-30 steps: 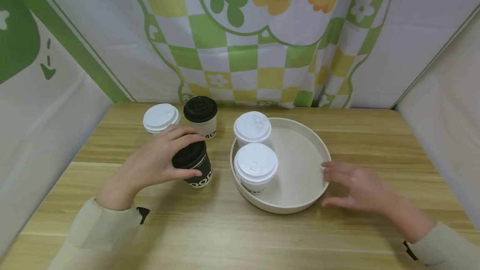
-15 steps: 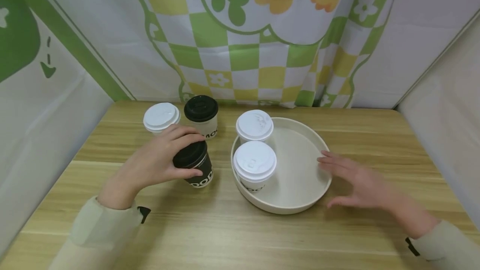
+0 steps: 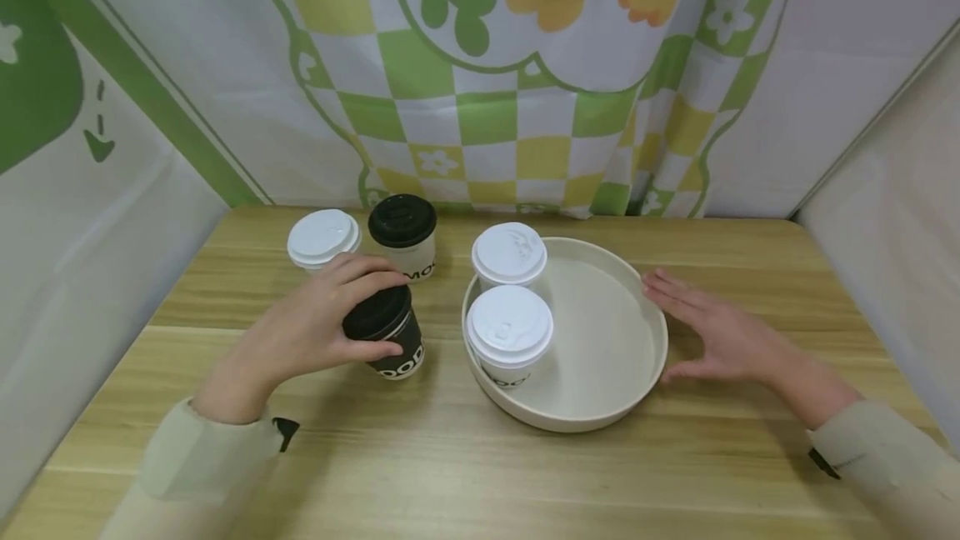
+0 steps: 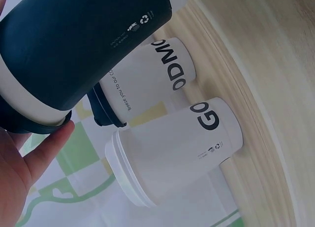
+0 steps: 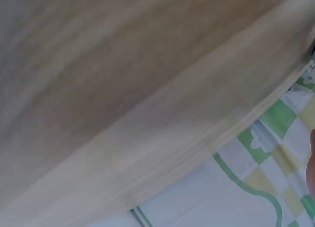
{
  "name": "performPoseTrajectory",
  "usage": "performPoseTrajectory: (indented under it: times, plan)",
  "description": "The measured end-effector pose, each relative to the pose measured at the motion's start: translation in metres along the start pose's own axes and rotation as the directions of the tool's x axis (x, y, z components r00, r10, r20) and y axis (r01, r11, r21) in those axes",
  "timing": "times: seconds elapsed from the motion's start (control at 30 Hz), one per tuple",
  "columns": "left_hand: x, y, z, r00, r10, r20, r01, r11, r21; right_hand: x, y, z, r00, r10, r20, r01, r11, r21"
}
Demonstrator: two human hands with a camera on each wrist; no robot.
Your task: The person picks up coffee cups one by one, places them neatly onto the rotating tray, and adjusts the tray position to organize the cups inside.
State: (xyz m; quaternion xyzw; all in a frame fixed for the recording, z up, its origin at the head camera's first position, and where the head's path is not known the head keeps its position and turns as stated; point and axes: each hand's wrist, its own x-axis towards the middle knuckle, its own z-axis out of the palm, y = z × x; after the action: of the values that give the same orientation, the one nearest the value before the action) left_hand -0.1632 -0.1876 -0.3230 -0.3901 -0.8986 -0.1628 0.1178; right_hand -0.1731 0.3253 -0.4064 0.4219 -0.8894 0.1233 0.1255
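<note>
In the head view my left hand grips a black paper coffee cup with a black lid, its thumb along the side and its fingers over the lid. The cup's dark wall fills the upper left of the left wrist view. My right hand is at the right rim of a round beige tray, fingers stretched toward the rim, thumb spread below. Inside the tray, along its left side, two white-lidded paper cups stand one behind the other: the front cup and the rear cup.
Behind my left hand stand a white cup with a black lid and a white-lidded cup, partly hidden by the hand. The wooden table ends at a checked curtain at the back.
My right hand has moved up along the tray's right rim, first lifting off slightly, and the tray sits a touch farther right. My left hand and its cup stay nearly still.
</note>
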Motion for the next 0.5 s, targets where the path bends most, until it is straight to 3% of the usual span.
performPoseTrajectory:
  times: [0.33, 0.5]
  plan:
    - [-0.0006, 0.0, 0.0026, 1.0, 0.009, -0.014, -0.009, 1.0, 0.004, -0.001, -0.0026, 0.0057, 0.994, -0.049, -0.102, 0.049, 0.999, -0.006]
    - [0.0003, -0.0004, 0.0038, 1.0, 0.017, -0.022, -0.017, 1.0, 0.002, -0.003, -0.003, 0.0089, 0.98, -0.099, -0.174, 0.098, 0.995, -0.014]
